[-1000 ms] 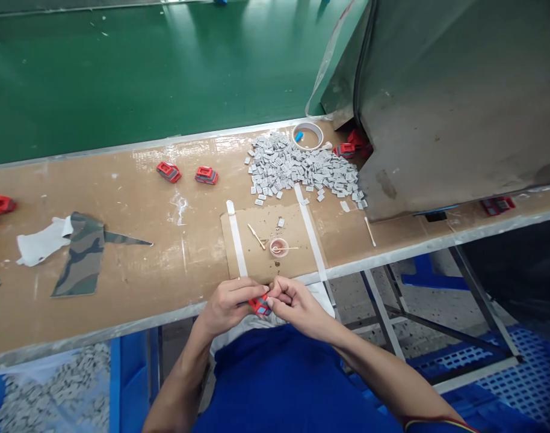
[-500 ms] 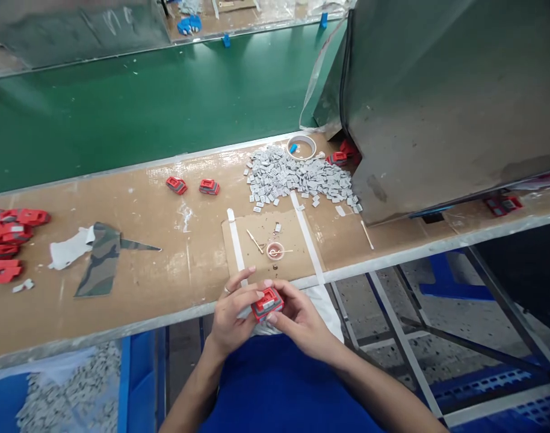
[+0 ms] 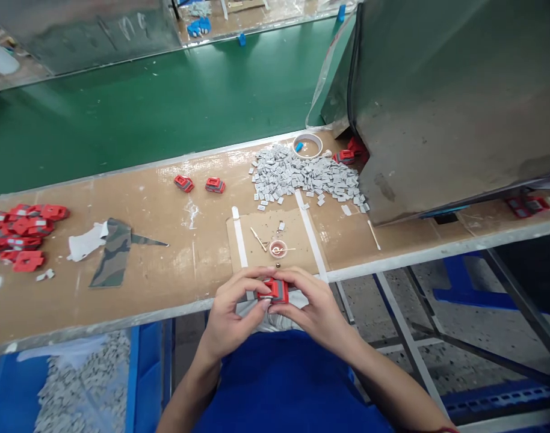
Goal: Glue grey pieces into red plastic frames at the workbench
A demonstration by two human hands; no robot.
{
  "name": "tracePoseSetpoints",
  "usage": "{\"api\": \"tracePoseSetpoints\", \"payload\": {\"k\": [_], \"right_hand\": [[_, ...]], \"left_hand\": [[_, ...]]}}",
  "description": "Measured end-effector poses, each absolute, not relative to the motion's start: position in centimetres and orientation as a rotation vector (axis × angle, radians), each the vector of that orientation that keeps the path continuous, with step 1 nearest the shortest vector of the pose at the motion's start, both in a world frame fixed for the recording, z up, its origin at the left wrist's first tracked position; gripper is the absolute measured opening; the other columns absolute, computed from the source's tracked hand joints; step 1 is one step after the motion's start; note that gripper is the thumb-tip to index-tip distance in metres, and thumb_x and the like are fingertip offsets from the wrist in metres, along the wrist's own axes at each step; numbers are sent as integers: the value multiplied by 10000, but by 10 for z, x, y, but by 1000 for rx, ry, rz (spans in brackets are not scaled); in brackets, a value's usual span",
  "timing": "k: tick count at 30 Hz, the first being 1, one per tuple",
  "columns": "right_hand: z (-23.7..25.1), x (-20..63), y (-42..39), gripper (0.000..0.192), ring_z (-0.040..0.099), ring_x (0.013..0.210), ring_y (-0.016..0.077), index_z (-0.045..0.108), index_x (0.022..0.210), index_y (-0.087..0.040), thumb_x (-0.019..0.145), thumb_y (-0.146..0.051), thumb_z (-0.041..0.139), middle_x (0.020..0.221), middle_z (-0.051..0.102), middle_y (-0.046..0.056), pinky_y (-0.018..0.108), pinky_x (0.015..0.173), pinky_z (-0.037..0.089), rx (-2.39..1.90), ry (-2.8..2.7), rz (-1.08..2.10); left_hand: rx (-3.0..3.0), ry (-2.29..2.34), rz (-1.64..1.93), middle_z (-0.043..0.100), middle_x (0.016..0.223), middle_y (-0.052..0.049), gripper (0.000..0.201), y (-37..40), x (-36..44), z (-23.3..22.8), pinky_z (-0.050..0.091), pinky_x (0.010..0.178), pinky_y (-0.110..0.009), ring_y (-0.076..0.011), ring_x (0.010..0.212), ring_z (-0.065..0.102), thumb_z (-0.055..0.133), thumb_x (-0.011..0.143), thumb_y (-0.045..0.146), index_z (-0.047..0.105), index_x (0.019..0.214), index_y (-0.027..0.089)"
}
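Both my hands hold one small red and grey plastic part [image 3: 275,290] just in front of the bench's near edge. My left hand [image 3: 233,313] grips its left side with thumb and fingertips. My right hand [image 3: 312,305] pinches its right side. On a cardboard sheet [image 3: 297,231] just beyond lie a small pink dish [image 3: 278,248] with a stick in it and another thin stick [image 3: 258,239]. A heap of small grey pieces [image 3: 302,175] lies farther back.
Two red parts [image 3: 200,183] sit mid-bench and a pile of red parts [image 3: 22,231] at far left. A camouflage cloth scrap [image 3: 112,255] and white paper [image 3: 86,241] lie left. A tape roll [image 3: 308,145], a big grey metal housing [image 3: 451,96], a green conveyor belt [image 3: 144,102].
The part has been turned in my fingers and lifted slightly toward the bench edge. The view shifted right and up, bringing the red pile at the left into sight.
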State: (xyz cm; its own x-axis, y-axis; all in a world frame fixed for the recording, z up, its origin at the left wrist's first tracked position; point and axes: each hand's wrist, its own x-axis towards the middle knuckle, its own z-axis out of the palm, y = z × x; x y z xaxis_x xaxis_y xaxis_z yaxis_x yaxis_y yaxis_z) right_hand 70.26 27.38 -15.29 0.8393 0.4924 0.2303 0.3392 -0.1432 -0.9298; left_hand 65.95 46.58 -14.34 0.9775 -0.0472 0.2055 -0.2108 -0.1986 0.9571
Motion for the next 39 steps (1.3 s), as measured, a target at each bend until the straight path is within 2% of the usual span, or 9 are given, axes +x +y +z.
{"api": "tracePoseSetpoints", "payload": {"k": [5,14,19,23,26,29,31,35,39], "right_hand": [[-146,706,272,312,760,1017,244,663,1256,-220,996,-388,704,1099,760,111,339,855,640,-1795,-701,106],[-144,711,279,337,774,1020,233,670,1254,-204,1002,-427,690,1121,778,111,336,886,647,-1777,-734,82],[-139,707,281,293,765,1020,243,653,1302,-209,1020,-287,675,1123,773,115,351,879,642,-1840,-770,60],[-135,704,284,339,757,998,251,607,1362,-190,1028,-230,646,1111,772,132,353,861,638,-1869,-821,-69],[-141,704,284,373,752,1040,256,601,1382,-205,1016,-237,666,1146,766,136,368,906,633,-1854,-798,-63],[-153,700,285,357,752,1093,254,636,1319,-230,976,-255,733,1176,762,127,373,949,627,-1733,-664,28],[-161,694,290,377,762,1101,244,615,1305,-242,962,-303,760,1197,759,125,361,945,633,-1562,-498,109],[-170,680,301,395,776,1099,212,501,1265,-295,976,-408,746,1260,743,117,338,915,653,-1202,-247,192],[-165,682,296,276,727,1218,231,549,1200,-287,1020,-463,663,1311,713,131,378,972,637,-1250,-329,176]], "left_hand": [[1773,-172,143,784,1218,-107,106,467,663,-142,601,1014,-339,-223,1152,751,733,909,109,746,942,208],[1776,-137,169,806,1192,-101,85,475,661,-141,617,978,-296,-206,1098,777,759,908,131,775,948,205],[1803,-89,246,828,1091,-92,51,470,658,-143,644,918,-326,-229,1027,793,787,889,177,798,924,214],[1796,-95,302,831,1061,-73,70,469,655,-143,646,897,-320,-218,998,793,786,888,178,805,930,230],[1817,-85,301,823,1079,-74,94,469,655,-144,642,929,-341,-225,1027,787,781,891,165,806,951,233],[1834,-114,297,809,1099,-66,107,467,655,-145,630,938,-323,-212,1051,775,769,909,155,801,959,244],[1801,-131,307,783,1204,-82,142,465,655,-149,622,969,-337,-226,1146,748,760,934,207,784,1065,256],[1786,-152,263,610,1537,-157,499,461,651,-161,524,1162,-435,-296,1447,571,720,969,427,625,1428,258],[1811,-219,242,592,1562,-170,483,461,648,-166,506,1190,-462,-308,1430,596,641,1018,420,605,1468,247]]}}
